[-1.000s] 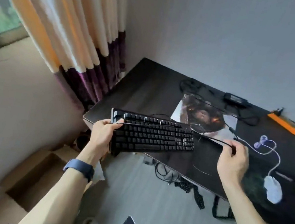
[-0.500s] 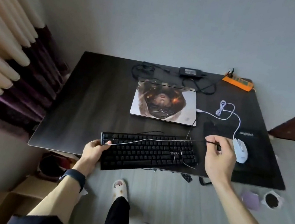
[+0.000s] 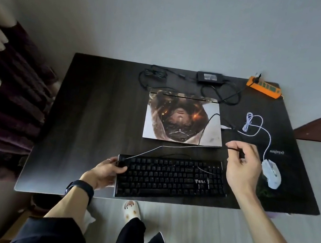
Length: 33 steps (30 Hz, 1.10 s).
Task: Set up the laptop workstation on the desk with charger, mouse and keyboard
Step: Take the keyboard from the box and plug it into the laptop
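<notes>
Where half a second ago the keyboard (image 3: 171,179) overhung the near edge, it now lies almost wholly on the dark wood-grain desk (image 3: 95,112), squared before the laptop (image 3: 182,118).
- Keyboard: black, rectangular, matte keys. The left hand (image 3: 105,172) grips its left end, thumb on top.
- Cable (image 3: 172,146): thin. The right hand (image 3: 241,167) pinches its dark plug end, raised by the laptop's near right corner.
- Laptop: closed, flat, printed lid.
- Mouse (image 3: 271,176): white, rounded, pale cord.
- Charger (image 3: 210,78): black brick at the far edge.
</notes>
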Each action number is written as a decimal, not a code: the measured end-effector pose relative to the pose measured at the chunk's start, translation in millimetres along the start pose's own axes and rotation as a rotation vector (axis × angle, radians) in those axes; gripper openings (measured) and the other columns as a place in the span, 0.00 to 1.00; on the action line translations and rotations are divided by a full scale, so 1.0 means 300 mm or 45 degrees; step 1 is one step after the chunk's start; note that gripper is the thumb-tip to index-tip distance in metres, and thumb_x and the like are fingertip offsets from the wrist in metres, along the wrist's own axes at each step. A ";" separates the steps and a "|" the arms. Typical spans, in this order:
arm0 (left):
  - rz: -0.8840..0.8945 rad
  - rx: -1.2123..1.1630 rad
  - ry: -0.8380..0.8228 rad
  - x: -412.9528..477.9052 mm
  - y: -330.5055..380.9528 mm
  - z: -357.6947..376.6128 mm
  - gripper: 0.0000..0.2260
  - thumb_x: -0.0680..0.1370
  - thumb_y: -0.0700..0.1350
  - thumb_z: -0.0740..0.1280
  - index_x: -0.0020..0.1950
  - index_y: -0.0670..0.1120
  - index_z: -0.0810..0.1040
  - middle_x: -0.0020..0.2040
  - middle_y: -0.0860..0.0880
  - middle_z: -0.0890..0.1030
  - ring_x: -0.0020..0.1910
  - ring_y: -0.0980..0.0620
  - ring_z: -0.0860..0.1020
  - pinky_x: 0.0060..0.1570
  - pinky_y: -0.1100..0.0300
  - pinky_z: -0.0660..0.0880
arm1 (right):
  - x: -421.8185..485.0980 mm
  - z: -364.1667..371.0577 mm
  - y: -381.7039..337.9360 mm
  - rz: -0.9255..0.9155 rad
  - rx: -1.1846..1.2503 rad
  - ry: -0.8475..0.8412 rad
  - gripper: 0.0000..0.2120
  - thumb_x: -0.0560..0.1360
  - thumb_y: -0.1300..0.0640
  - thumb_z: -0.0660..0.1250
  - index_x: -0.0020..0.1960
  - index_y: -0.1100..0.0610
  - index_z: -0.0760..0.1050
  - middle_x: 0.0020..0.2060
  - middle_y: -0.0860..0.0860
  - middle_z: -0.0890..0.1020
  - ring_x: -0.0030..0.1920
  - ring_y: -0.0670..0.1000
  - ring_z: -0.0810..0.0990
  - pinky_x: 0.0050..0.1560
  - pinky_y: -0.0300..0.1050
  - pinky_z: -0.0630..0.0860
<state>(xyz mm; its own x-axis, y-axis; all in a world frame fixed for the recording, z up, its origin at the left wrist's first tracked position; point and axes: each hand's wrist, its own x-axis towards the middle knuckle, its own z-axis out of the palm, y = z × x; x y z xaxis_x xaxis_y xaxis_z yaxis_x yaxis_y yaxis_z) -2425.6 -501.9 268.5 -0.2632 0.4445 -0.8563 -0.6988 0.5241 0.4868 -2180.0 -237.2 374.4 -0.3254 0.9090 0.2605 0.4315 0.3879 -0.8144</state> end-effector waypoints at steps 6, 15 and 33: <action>-0.216 -0.021 0.041 0.090 0.097 -0.027 0.22 0.75 0.60 0.70 0.58 0.44 0.77 0.55 0.44 0.80 0.54 0.34 0.80 0.47 0.36 0.78 | 0.005 0.049 -0.010 -0.016 -0.064 -0.009 0.10 0.75 0.54 0.67 0.48 0.58 0.83 0.44 0.46 0.79 0.43 0.53 0.82 0.43 0.35 0.74; 0.012 0.118 0.308 0.209 0.134 0.014 0.10 0.79 0.36 0.66 0.55 0.47 0.82 0.46 0.45 0.82 0.38 0.48 0.79 0.35 0.47 0.82 | 0.040 0.084 -0.058 0.085 -0.040 0.065 0.09 0.75 0.56 0.66 0.49 0.57 0.83 0.46 0.45 0.79 0.45 0.55 0.83 0.45 0.34 0.76; 0.069 0.412 0.666 0.360 0.078 0.125 0.10 0.72 0.49 0.75 0.52 0.52 0.86 0.48 0.47 0.85 0.49 0.45 0.83 0.54 0.49 0.81 | 0.229 0.122 0.005 0.053 0.030 -0.051 0.09 0.75 0.52 0.65 0.47 0.55 0.82 0.45 0.42 0.79 0.43 0.55 0.82 0.41 0.40 0.76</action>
<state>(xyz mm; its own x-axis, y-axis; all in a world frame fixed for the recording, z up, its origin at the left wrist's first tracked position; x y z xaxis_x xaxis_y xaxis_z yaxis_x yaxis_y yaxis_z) -2445.5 -414.4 194.0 -0.6413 0.1039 -0.7602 -0.4599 0.7410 0.4893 -2232.4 -179.8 372.2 -0.3413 0.9172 0.2056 0.4256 0.3458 -0.8363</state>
